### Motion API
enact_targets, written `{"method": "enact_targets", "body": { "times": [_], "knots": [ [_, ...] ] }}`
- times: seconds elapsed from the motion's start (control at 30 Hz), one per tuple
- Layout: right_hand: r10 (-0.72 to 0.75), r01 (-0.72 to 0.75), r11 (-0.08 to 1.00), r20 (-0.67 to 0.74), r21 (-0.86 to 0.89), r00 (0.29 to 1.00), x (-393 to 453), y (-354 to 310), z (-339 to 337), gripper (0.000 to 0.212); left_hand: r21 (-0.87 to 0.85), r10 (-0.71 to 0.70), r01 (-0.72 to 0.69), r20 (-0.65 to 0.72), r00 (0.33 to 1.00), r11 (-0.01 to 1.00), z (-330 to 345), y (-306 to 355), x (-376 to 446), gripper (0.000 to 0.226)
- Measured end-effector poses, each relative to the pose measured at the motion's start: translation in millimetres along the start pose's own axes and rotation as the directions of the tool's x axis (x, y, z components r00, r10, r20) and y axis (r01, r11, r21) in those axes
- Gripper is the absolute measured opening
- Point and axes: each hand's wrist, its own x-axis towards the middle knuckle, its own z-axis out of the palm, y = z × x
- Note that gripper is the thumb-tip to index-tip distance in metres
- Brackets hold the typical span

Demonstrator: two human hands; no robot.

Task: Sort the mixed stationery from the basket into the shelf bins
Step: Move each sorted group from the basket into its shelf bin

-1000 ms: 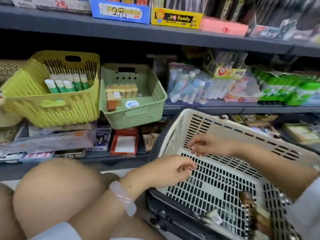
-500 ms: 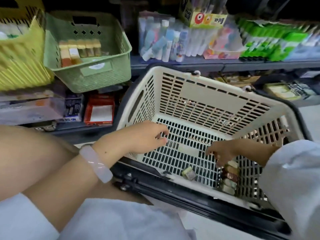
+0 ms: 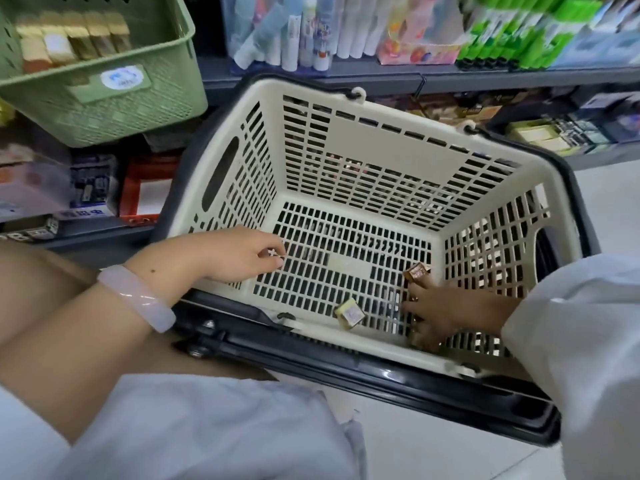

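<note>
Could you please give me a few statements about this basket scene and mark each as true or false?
1. The right hand is down at the floor of the cream basket. True.
2. The left hand grips the green bin. False: it hovers over the basket's near left corner, apart from the bin.
3. A small yellowish box lies on the basket floor, left of the right hand. True.
4. The green bin holds nothing. False: a row of gold-topped items sits inside it.
5. A pale bangle is on the left wrist. True.
</note>
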Motion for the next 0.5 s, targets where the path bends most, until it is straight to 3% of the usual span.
{"method": "enact_targets", "body": {
  "times": [0.2,0.33,0.5],
  "knots": [
    [-0.016,0.002,0.994,-0.131,-0.109,0.991,-1.5,10.3,7.2,0.06,0.007,-0.031,0.031,0.005,1.0,0.999,1.8,-1.0,-1.6,0.036],
    [0.075,-0.079,0.996,-0.117,-0.029,0.99,-0.6,13.1,7.4,0.066,0.007,-0.041,0.041,-0.001,0.999,0.999,2.2,-1.7,-1.9,0.036],
    [0.051,-0.054,0.998,-0.12,-0.023,0.991,-0.9,12.1,12.0,0.052,0.004,-0.041,0.041,-0.004,0.999,0.999,3.1,-2.8,-2.2,0.036]
  ]
}}
